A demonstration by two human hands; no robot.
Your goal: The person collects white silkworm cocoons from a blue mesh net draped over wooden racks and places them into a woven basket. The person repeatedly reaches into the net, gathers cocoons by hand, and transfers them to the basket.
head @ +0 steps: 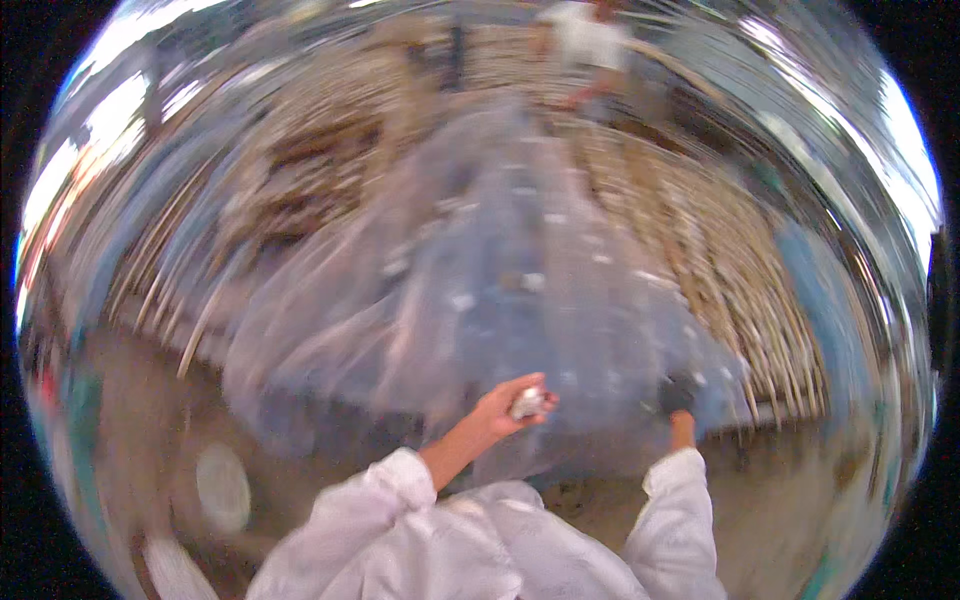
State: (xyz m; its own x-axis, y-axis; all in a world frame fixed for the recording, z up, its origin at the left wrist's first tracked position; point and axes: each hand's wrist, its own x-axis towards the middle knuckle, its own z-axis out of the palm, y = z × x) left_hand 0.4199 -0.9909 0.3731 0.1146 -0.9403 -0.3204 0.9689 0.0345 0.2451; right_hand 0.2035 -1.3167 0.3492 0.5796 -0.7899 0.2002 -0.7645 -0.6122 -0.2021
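My left hand (517,405) is closed around a small whitish object (528,403), too blurred to name. To its right, my right hand (677,397) looks dark, as if gloved, and lies at the edge of a translucent plastic sheet (495,330). Whether its fingers hold anything cannot be told. The sheet spreads in front of me over a raised surface, with small white pieces (533,283) scattered on it. Both of my forearms come out of loose white sleeves.
Slatted racks or mats of thin sticks (720,247) flank the sheet. Another person (589,45) in a white top stands at the far side. A pale round object (223,487) is on the ground at the lower left. Blue material (825,300) hangs at the right.
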